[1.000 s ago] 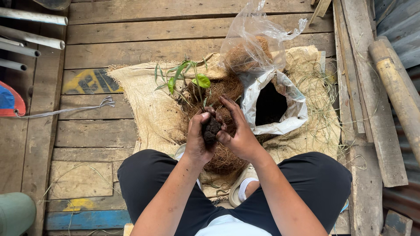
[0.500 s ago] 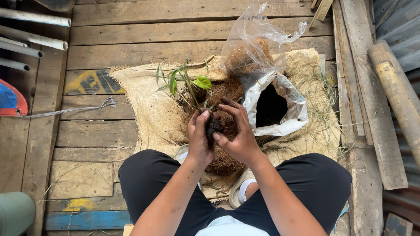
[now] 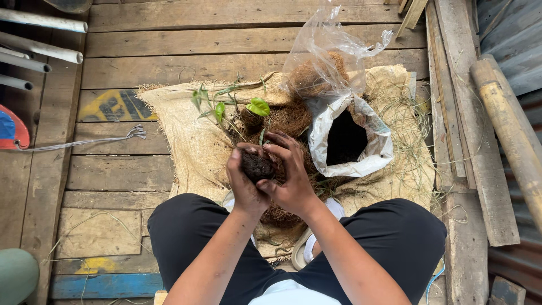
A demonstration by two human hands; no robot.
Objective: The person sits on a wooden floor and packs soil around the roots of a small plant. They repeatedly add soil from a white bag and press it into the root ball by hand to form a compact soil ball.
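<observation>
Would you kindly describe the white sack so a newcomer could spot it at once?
Find the burlap sheet spread on the plank floor. On its right side, beside the right hand, stands the white sack, mouth rolled open on dark contents, unlike the clear plastic bag behind it.

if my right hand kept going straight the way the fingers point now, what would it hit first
Most likely the dark soil ball that the right hand already cups against the left hand; past it come the left hand's fingers. Depth is hard to judge from above.

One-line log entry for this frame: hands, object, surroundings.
hands: left + right cupping soil ball | under: burlap, coir | right: open white sack | behind: seedling, clear bag
</observation>
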